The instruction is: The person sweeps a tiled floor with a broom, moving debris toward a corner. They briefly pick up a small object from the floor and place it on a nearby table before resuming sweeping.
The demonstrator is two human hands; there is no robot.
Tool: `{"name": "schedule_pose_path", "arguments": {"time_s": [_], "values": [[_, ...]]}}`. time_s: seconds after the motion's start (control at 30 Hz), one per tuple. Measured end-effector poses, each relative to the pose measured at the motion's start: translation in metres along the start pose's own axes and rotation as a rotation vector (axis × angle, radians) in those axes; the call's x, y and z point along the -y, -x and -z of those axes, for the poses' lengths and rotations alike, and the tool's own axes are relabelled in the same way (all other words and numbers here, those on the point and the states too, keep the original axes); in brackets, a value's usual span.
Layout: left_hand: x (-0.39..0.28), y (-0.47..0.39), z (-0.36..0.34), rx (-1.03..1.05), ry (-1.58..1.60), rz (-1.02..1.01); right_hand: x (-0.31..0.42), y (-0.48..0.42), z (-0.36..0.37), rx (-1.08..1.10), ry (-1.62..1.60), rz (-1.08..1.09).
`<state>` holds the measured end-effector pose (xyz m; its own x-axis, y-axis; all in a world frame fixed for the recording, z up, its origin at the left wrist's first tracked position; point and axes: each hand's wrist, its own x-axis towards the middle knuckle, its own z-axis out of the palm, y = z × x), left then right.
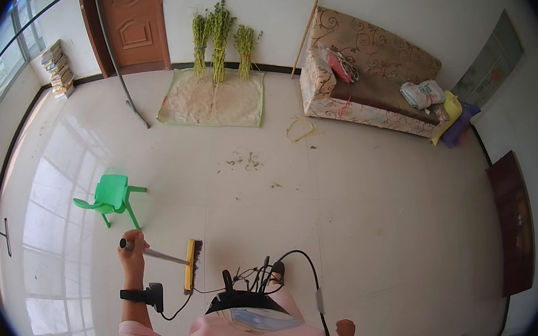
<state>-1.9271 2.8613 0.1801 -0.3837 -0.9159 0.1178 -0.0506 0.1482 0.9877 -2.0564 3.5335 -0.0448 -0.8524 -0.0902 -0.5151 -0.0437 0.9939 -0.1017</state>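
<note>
My left hand (132, 245) is wrapped around the upper end of the metal handle of a push broom (192, 266), at the lower left of the head view. The broom has a yellow head with dark bristles, which rests on the pale tiled floor to the right of the hand. My right hand (346, 329) hangs at the bottom, beside my pink clothing; its fingers look curled and nothing shows in it. Scattered dry leaf bits (248, 161) lie on the floor ahead, and a loop of yellowish strap (300, 130) lies near the sofa.
A green plastic chair (113, 191) stands at the left. Bundled leafy stalks (220, 40) lean on the wall over a flattened sack (213, 102). A patterned sofa (376, 107) holds bags. A bent pole (115, 66), stacked books (57, 67) and a bamboo stick (311, 21) are farther off.
</note>
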Motion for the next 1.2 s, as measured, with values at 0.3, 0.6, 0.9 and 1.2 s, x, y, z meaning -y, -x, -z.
{"name": "schedule_pose_path", "arguments": {"time_s": [0.3,0.6,0.9,1.2], "values": [[0.007,-0.113,-0.130,-0.066,-0.236,-0.113,0.109,-0.256,0.114,0.007,0.249,0.309],[0.025,-0.235,-0.243,-0.087,-0.186,0.107,0.305,-0.479,0.286,-0.198,-0.374,0.277],[0.066,-0.399,-0.339,-0.106,-0.088,0.207,0.386,-0.577,0.331,-0.027,-0.159,0.156],[0.081,-0.463,-0.374,-0.101,-0.305,0.237,0.492,-0.773,0.310,0.085,-0.170,0.290]]}}
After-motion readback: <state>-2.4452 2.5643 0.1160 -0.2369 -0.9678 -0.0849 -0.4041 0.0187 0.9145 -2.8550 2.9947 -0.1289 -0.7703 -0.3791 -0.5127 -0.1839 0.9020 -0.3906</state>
